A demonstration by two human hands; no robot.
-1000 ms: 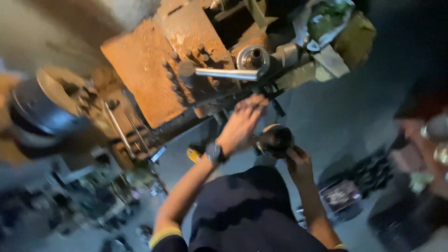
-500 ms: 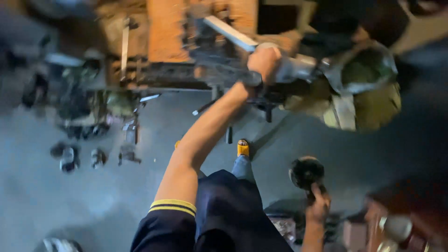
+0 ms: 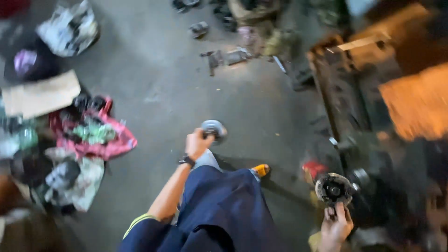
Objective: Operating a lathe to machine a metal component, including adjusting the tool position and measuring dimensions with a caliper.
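Observation:
My left hand (image 3: 197, 143), with a watch on its wrist, is closed around a round grey metal part (image 3: 214, 129) low over the concrete floor. My right hand (image 3: 336, 227), at the bottom right, grips from below a dark round metal part with a hole in its middle (image 3: 333, 188), close to the base of a rusty machine (image 3: 347, 93). My dark blue trousers (image 3: 224, 210) and an orange-toed shoe (image 3: 261, 170) lie between the two hands.
A pink bag (image 3: 114, 142) with dark and green parts lies at the left, next to a cardboard sheet (image 3: 41, 97) and crumpled cloth (image 3: 79, 186). Loose metal pieces (image 3: 224, 58) are scattered on the floor at the top. A small red object (image 3: 313, 168) sits by the machine.
The view has swung away from the machine top toward the floor. My left hand came off the machine's lever and now holds a round grey part. My right hand still holds its dark round part.

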